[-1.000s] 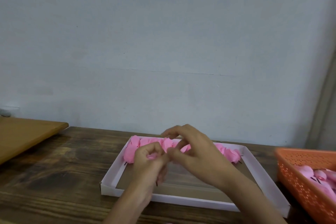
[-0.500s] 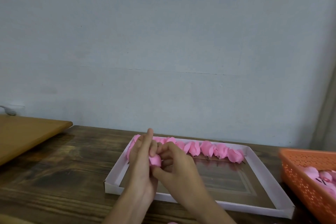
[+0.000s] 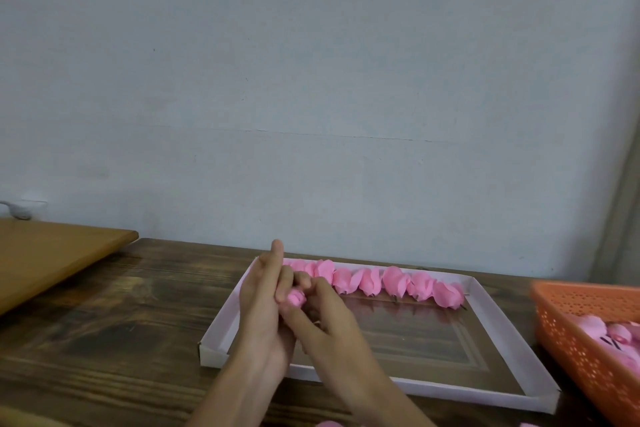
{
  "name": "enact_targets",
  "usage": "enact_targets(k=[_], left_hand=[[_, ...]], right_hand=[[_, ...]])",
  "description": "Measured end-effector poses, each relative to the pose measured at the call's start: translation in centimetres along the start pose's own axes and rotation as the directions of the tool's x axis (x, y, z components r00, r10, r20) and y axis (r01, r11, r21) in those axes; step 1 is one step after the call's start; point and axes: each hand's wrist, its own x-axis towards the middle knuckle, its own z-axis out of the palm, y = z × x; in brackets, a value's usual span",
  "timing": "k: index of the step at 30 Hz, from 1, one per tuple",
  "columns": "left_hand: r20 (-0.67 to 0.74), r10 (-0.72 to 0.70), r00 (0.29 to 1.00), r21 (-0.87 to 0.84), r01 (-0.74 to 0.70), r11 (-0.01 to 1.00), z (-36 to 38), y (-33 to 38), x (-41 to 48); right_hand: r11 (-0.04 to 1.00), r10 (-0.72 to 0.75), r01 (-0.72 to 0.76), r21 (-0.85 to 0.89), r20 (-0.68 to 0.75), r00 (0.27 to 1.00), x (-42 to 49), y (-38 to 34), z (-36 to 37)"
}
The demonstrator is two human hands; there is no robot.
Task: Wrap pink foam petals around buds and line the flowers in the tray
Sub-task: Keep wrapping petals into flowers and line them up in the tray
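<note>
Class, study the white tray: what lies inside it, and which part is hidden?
A row of pink flowers lies along the far wall of the white tray. The left hand and right hand, gripping a single flower, cover the row's left end and the tray floor beneath them.

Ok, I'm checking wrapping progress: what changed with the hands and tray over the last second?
The left hand and right hand drew back toward the person, uncovering the flower row; the left forefinger straightened upward. Both kept hold of the pink flower. Tray, row and orange basket stayed put.
</note>
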Motion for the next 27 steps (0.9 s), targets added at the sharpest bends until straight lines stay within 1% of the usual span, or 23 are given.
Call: enact_targets(k=[1, 3, 5, 6, 8, 11, 13, 14, 16, 18, 19, 20, 21, 22, 23, 24, 25, 27], left_hand=[[0.042, 0.011, 0.999, 0.013, -0.011, 1.000, -0.2, 0.1, 0.1], [0.117, 0.020, 0.993, 0.068, -0.028, 0.997, -0.5, 0.4, 0.4], [0.142, 0.007, 0.990, 0.107, -0.023, 0.994, -0.7, 0.3, 0.3], [0.136, 0.001, 0.991, 0.120, -0.017, 0.993, -0.8, 0.2, 0.2], [0.094, 0.003, 0.996, 0.138, -0.016, 0.990, -0.7, -0.1, 0.3], [0.005, 0.047, 0.999, 0.062, -0.047, 0.997, -0.3, 0.1, 0.9], [-0.004, 0.059, 0.998, 0.017, -0.059, 0.998, -0.2, 0.3, 1.0], [0.004, 0.061, 0.998, 0.023, -0.061, 0.998, -0.2, 0.3, 0.8], [0.036, 0.061, 0.997, 0.057, -0.063, 0.996, -0.3, 0.1, 0.6], [0.060, 0.045, 0.997, 0.110, -0.051, 0.993, -0.4, 0.1, 0.4], [0.061, 0.037, 0.997, 0.123, -0.044, 0.991, -0.4, 0.1, 0.4], [0.054, 0.034, 0.998, 0.118, -0.040, 0.992, -0.4, 0.0, 0.4], [0.034, 0.036, 0.999, 0.102, -0.039, 0.994, -0.4, -0.1, 0.5], [0.009, 0.047, 0.999, 0.096, -0.047, 0.994, -0.5, -0.1, 0.5], [-0.015, 0.074, 0.997, 0.129, -0.071, 0.989, -0.5, -0.1, 0.4], [-0.036, 0.119, 0.992, 0.209, -0.109, 0.972, -0.6, 0.0, 0.5], [-0.036, 0.180, 0.983, 0.318, -0.160, 0.935, -0.8, 0.1, 0.5], [0.040, 0.303, 0.952, 0.525, -0.279, 0.804, -0.9, 0.2, 0.4]], right_hand=[[0.999, 0.023, -0.023, 0.035, 0.016, 1.000, 0.0, -0.2, 0.0], [0.984, 0.120, -0.128, 0.125, 0.070, 0.990, 0.1, -1.1, -0.1], [0.964, 0.225, -0.238, 0.121, 0.113, 0.968, 0.1, -1.5, -0.3], [0.959, 0.256, -0.267, 0.091, 0.121, 0.959, 0.0, -1.7, -0.3], [0.964, 0.257, -0.262, 0.040, 0.108, 0.960, 0.0, -1.6, -0.3], [0.966, 0.186, -0.192, 0.171, 0.051, 0.981, -0.1, -1.4, 0.7], [0.965, 0.152, -0.147, 0.219, -0.009, 0.988, -0.1, -1.3, 1.0], [0.967, 0.146, -0.140, 0.213, -0.015, 0.989, -0.1, -1.2, 1.0], [0.965, 0.169, -0.172, 0.198, 0.034, 0.985, -0.1, -1.5, 0.7], [0.944, 0.276, -0.283, 0.169, 0.068, 0.959, -0.2, -2.3, 0.3], [0.939, 0.311, -0.320, 0.126, 0.081, 0.947, -0.2, -2.6, 0.1], [0.948, 0.314, -0.318, 0.030, 0.087, 0.945, -0.3, -2.9, -0.3], [0.950, 0.287, -0.272, -0.152, 0.084, 0.954, -0.4, -3.2, -0.8], [0.906, 0.217, -0.169, -0.387, 0.083, 0.973, -0.4, -3.2, -1.5], [0.795, 0.139, -0.059, -0.604, 0.087, 0.986, -0.5, -3.3, -2.2], [0.675, 0.064, 0.012, -0.738, 0.074, 0.995, -0.4, -3.5, -2.9], [0.625, -0.012, 0.041, -0.780, 0.043, 0.999, -0.2, -3.9, -3.6], [0.681, -0.165, 0.134, -0.720, 0.027, 0.986, 0.3, -4.9, -4.7]])
